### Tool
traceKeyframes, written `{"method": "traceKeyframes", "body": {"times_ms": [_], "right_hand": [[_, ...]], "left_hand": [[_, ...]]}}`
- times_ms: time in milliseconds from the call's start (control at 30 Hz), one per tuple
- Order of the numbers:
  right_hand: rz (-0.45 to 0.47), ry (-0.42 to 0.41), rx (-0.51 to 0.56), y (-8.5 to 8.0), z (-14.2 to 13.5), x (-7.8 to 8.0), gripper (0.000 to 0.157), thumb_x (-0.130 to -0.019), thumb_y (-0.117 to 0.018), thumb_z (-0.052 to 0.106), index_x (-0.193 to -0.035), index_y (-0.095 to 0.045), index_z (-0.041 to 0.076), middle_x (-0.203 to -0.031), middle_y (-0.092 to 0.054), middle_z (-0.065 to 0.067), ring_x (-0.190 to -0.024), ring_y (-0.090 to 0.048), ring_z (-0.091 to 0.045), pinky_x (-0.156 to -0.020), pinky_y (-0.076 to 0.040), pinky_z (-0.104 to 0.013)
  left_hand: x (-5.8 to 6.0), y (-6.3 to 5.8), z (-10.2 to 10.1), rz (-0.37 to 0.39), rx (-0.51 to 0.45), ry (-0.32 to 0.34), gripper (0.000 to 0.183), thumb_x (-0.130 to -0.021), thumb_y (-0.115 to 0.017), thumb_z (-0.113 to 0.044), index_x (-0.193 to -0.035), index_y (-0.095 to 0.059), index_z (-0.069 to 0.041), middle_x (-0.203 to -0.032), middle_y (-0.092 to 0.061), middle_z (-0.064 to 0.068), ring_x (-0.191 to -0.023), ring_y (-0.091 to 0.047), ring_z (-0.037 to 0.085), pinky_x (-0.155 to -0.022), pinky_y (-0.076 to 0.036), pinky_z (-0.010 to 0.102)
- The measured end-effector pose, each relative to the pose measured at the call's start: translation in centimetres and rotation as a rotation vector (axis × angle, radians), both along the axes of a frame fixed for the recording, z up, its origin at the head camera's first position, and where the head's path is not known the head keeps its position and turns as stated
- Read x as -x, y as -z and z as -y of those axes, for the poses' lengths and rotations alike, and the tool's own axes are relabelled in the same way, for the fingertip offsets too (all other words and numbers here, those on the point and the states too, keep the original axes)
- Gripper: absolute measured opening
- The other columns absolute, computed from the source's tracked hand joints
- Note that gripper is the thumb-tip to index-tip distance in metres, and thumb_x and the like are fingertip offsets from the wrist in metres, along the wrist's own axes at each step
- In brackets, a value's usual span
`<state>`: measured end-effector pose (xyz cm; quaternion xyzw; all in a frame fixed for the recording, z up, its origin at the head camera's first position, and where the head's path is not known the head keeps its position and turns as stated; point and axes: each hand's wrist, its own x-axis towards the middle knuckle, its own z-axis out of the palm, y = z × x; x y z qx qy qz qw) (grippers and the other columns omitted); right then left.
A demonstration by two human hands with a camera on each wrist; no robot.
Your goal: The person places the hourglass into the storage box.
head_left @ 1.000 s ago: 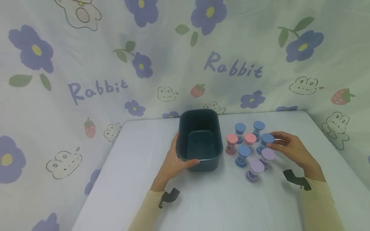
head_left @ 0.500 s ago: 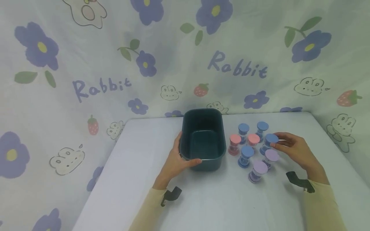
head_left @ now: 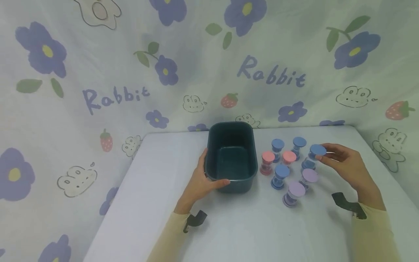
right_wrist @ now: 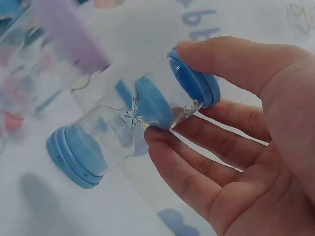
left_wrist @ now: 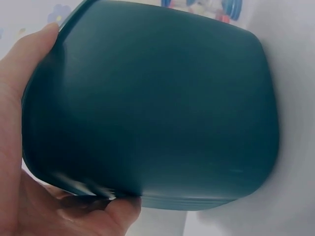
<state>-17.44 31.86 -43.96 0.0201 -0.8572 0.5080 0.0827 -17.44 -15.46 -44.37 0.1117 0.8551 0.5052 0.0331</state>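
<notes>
A deep dark-teal bin (head_left: 234, 186) stands on the white table with nothing inside it. My left hand (head_left: 199, 183) grips its near left corner, thumb over the front rim and fingers along the side; the left wrist view shows the bin's outer wall (left_wrist: 162, 108). My right hand (head_left: 348, 165) pinches a blue-capped clear hourglass (right_wrist: 135, 115) by its upper end, thumb on the cap and fingers beneath. That hourglass leans, held just above the table. Beside it stand a purple hourglass (head_left: 309, 176), another purple hourglass (head_left: 294, 192) and a pink hourglass (head_left: 289, 158).
Right of the bin stand another pink hourglass (head_left: 267, 160) and three blue ones: a near blue hourglass (head_left: 280, 174), a back blue hourglass (head_left: 277, 146) and a far-right blue hourglass (head_left: 299, 143). A patterned curtain (head_left: 203, 72) hangs behind the table (head_left: 157, 182).
My right hand has moved right and slightly up, taking the blue hourglass out of its place in the group and tilting it. My left hand keeps its grip on the bin.
</notes>
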Motion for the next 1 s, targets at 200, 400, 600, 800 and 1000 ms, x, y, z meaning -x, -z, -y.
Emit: {"method": "traceKeyframes", "body": {"times_ms": [200,400,600,800,1000], "right_hand": [[-0.065,-0.001,0.035,-1.8,0.2,0.2,0.044,-0.090,-0.080,0.007,-0.131,-0.065,0.006,-0.109,-0.065,0.036,-0.090,-0.066,0.016,-0.077,-0.051,-0.002],[-0.076,0.027,-0.016,-3.8,0.6,0.6,0.045,-0.090,-0.081,0.011,-0.132,-0.065,0.004,-0.109,-0.063,0.036,-0.090,-0.065,0.015,-0.077,-0.049,-0.001],[-0.112,0.014,0.028,-6.3,1.6,0.7,0.042,-0.089,-0.079,0.006,-0.130,-0.068,0.008,-0.110,-0.066,0.032,-0.089,-0.068,0.011,-0.079,-0.049,-0.002],[-0.035,0.036,-0.004,-8.8,2.8,0.9,0.043,-0.091,-0.080,0.022,-0.132,-0.067,0.017,-0.104,-0.066,0.037,-0.091,-0.066,0.013,-0.078,-0.047,-0.003],[-0.026,0.028,-0.053,-10.7,4.9,1.5,0.051,-0.092,-0.080,0.033,-0.137,-0.063,0.015,-0.105,-0.065,0.035,-0.094,-0.064,0.011,-0.079,-0.047,-0.004]], "left_hand": [[0.3,-0.3,0.0,-0.010,-0.002,0.007,0.131,-0.070,-0.092,-0.055,-0.166,-0.005,-0.031,-0.174,-0.019,-0.002,-0.159,-0.027,0.030,-0.125,-0.028,0.066],[0.4,-0.4,-0.1,-0.006,-0.003,0.002,0.131,-0.071,-0.092,-0.053,-0.166,-0.005,-0.033,-0.174,-0.018,-0.004,-0.160,-0.025,0.029,-0.126,-0.027,0.065],[0.4,-0.1,-0.2,-0.001,-0.001,0.001,0.130,-0.071,-0.092,-0.053,-0.166,-0.004,-0.033,-0.174,-0.019,-0.003,-0.159,-0.026,0.030,-0.125,-0.027,0.066],[0.3,0.1,-0.2,0.009,-0.003,-0.006,0.131,-0.071,-0.092,-0.052,-0.166,-0.005,-0.031,-0.174,-0.020,-0.001,-0.159,-0.027,0.031,-0.125,-0.027,0.065],[0.2,0.1,-0.2,0.020,-0.003,-0.009,0.131,-0.071,-0.092,-0.053,-0.166,-0.005,-0.032,-0.174,-0.019,-0.002,-0.159,-0.026,0.031,-0.125,-0.028,0.066]]}}
